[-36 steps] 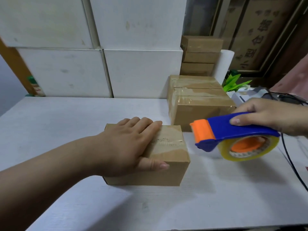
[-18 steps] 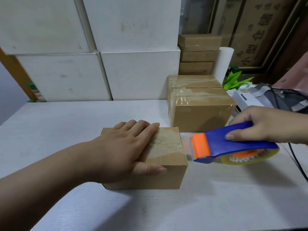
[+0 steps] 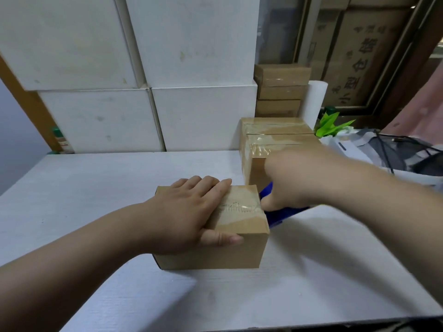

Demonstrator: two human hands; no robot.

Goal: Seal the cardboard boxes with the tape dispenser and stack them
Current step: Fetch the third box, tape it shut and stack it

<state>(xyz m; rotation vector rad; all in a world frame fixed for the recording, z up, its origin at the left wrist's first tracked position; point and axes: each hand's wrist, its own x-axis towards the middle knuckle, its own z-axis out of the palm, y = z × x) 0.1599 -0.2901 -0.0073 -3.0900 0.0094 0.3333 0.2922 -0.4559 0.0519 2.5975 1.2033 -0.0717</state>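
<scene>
Fingers of the left hand (image 3: 189, 212) lie flat and spread across the top of a small cardboard box (image 3: 227, 250), thumb pressed against its near side, pinning it to the white table (image 3: 96, 188). The right hand (image 3: 292, 185), blurred, is closed around a blue tape dispenser (image 3: 278, 215) held against the box's right end, where clear tape already crosses the top. Just behind stands a larger taped box (image 3: 275, 140); further brown boxes (image 3: 280, 92) are stacked beside white cartons (image 3: 167, 68).
</scene>
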